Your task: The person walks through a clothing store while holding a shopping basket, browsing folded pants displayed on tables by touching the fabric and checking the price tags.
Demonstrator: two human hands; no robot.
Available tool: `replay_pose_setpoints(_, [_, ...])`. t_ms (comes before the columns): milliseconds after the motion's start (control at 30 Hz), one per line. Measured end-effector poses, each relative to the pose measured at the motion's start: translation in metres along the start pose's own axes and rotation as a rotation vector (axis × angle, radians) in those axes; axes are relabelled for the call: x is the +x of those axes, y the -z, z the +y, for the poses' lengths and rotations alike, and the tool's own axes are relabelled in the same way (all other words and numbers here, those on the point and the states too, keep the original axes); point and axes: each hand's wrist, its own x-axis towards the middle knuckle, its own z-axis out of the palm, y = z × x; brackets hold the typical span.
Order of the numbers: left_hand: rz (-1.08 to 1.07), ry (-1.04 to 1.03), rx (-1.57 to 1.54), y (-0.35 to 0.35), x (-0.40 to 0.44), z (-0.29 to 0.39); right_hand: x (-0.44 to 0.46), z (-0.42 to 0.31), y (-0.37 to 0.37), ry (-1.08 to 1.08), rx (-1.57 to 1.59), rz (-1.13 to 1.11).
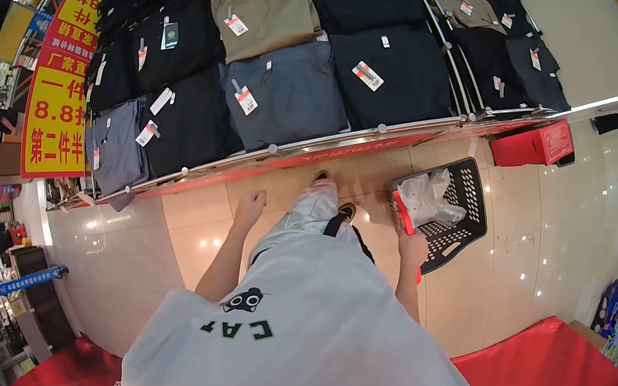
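My right hand (413,247) is closed round the red handle (404,213) of a dark perforated shopping basket (474,207). Inside the basket lies a whitish, partly see-through plastic bag (429,197). My left hand (251,207) hangs free above the floor, its fingers curled in and nothing visible in them. Ahead of both hands is a display rack (272,149) of folded trousers, among them a grey-blue pair (289,104) and a black pair (405,57), with price tags on top.
A yellow and red sign (58,117) stands at the rack's left end. A red box (532,147) sits on the tiled floor by the rack's right side. Red cloth (542,380) covers something at the lower right, and more red cloth (79,370) shows lower left.
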Motion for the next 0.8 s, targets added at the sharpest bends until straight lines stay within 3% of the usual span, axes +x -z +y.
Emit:
replay_pose_setpoints(267, [0.1,-0.022,0.003,0.001,0.046,0.021,0.046,0.005,0.025,-0.082,0.049,0.034])
replay_pose_setpoints(433, [0.394,-0.136,-0.123,0.016,0.118,0.048,0.069,0.009,0.036,-0.097,0.056,0.07])
replay_pose_setpoints(500, [0.386,-0.034,-0.177,0.024,0.143,0.056,0.077,0.009,0.046,-0.087,0.091,0.064])
replay_pose_setpoints(567, [0.503,-0.026,0.078,0.026,0.174,0.048,0.085,0.009,0.054,-0.096,0.13,0.007])
replay_pose_setpoints(600, [0.477,0.045,0.167,0.027,0.189,0.041,0.088,0.011,0.054,-0.07,0.105,0.086])
replay_pose_setpoints(633, [0.466,0.055,0.161,0.022,0.192,0.044,0.093,0.016,0.054,-0.075,0.09,0.087])
replay_pose_setpoints(700, [0.365,0.412,0.01,0.025,0.197,0.063,0.107,0.027,0.053,-0.096,0.063,0.081])
replay_pose_setpoints(733, [0.242,0.478,-0.068,0.03,0.195,0.07,0.114,0.03,0.056,-0.1,0.062,0.078])
replay_pose_setpoints(800, [0.229,0.512,-0.093,0.026,0.197,0.072,0.122,0.04,0.058,-0.072,0.079,0.044])
